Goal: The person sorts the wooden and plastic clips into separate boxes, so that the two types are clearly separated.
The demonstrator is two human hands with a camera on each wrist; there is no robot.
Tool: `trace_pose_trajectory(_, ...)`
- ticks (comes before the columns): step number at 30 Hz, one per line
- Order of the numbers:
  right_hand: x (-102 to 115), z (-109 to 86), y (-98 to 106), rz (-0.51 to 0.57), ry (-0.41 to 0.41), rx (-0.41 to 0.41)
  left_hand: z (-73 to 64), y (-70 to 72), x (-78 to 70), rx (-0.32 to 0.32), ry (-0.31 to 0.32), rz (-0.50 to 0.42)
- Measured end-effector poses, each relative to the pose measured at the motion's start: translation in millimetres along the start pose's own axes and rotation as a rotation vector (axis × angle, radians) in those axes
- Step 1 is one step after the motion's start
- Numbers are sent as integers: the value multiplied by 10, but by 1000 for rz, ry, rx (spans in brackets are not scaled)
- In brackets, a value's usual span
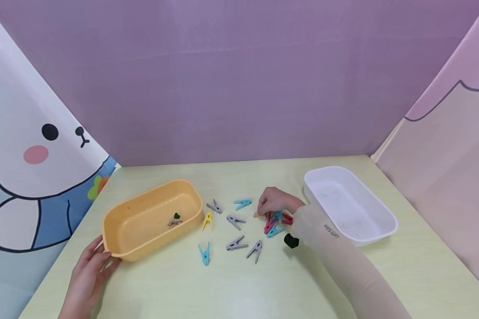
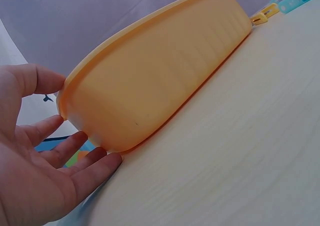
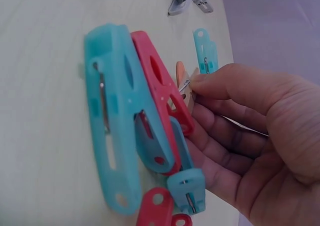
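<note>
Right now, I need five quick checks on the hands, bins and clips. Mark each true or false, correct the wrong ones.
1. The left hand touches the orange bin. True.
2. The right hand pinches a red clip. False: it pinches a small wooden clip.
3. In the head view, the white bin is left of the orange bin. False: it is to the right.
4. A yellow clip is on the table. True.
5. The orange bin is upside down. False: it stands upright.

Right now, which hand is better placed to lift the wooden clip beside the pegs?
The right hand, I'd judge: it pinches that wooden clip, while the left hand touches the yellow tub, farther away.
</note>
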State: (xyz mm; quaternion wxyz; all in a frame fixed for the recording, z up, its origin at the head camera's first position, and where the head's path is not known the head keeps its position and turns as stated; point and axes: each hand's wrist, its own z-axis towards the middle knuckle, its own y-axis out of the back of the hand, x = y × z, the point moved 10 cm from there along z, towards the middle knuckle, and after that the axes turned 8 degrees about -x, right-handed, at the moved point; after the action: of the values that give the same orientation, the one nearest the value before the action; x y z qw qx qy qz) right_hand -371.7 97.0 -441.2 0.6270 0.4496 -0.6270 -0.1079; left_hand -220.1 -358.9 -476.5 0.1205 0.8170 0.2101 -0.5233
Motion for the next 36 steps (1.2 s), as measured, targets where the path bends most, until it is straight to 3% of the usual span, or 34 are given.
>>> trace_pose_trajectory(9, -26, 19, 34, -50, -4, -54, 15, -6, -4, 30, -39, -18)
trace_pose_trajectory(18, -50, 29, 83, 32, -31, -70, 4, -13, -8, 20, -20, -8)
trace_pose_trajectory(36, 459, 180, 153, 132, 45, -44, 4, 5, -15, 8, -12, -17)
